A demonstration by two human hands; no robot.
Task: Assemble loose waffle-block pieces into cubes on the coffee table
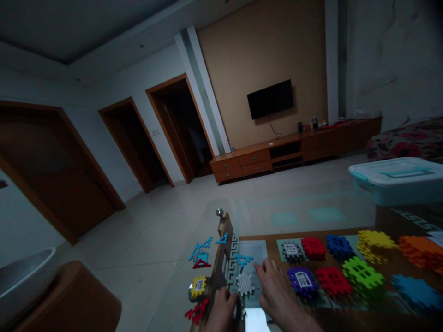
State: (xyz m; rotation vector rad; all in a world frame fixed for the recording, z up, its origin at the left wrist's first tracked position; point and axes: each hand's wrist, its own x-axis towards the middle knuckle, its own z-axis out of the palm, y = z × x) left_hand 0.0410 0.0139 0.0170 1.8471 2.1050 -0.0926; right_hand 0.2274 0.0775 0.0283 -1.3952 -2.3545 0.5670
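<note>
My left hand (222, 308) is low in the view at the table's wooden edge, fingers curled down; what lies beneath the fingertips is hidden. My right hand (277, 290) rests over the glass, thumb and forefinger apart, with nothing seen between them. Between my hands lies a grey interlocking plastic tile (245, 284). A blue triangular frame piece (244, 259) sits just beyond it. To the right of my right hand are a purple window tile (302, 282) and a stack of red tiles (334, 281).
More stacks stand rightward: green tiles (364, 276), yellow tiles (375, 245), orange tiles (422, 253) and blue tiles (415, 291). Left of the wooden edge are a yellow window tile (198, 286) and red pieces (197, 311). A lidded plastic box (398, 189) stands at the far right.
</note>
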